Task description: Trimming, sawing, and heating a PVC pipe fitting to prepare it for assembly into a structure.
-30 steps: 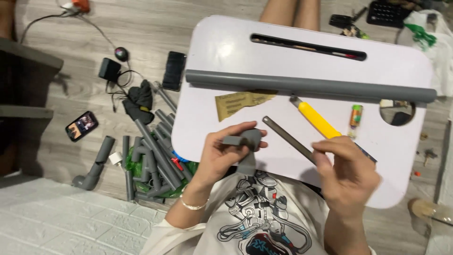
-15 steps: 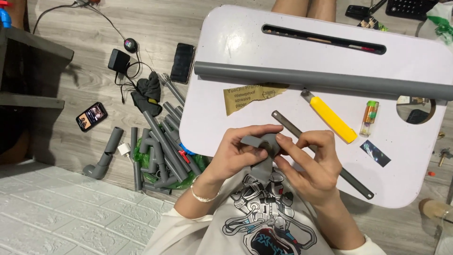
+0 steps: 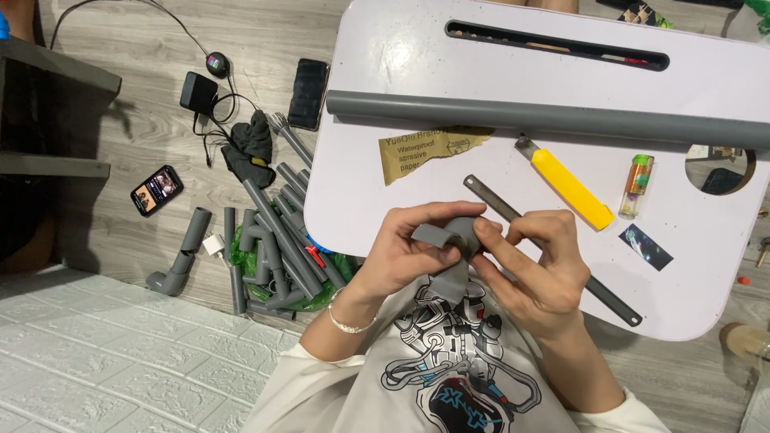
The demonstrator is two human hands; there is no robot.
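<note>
We work over the white lap table (image 3: 401,96), the largest thing before us; across its upper part lies a long grey pipe (image 3: 553,118), running left to right; on the wooden floor to our left sits a heap of grey pipe pieces (image 3: 273,240), with a black phone (image 3: 308,93) near the table's edge and a second phone (image 3: 156,190) well apart from it; on the table a thin grey metal blade (image 3: 609,297) lies slantwise, partly under our right hand; just beyond it are a yellow utility knife (image 3: 569,188), a torn strip of brown sandpaper (image 3: 429,150) and a small lighter (image 3: 636,186); our left hand (image 3: 409,252) has its fingers clamped on the small grey pipe fitting (image 3: 445,235), which we hold just above the table's near edge, in front of our chest; our right hand (image 3: 537,273) has its fingertips pinched together against the fitting's right end.
</note>
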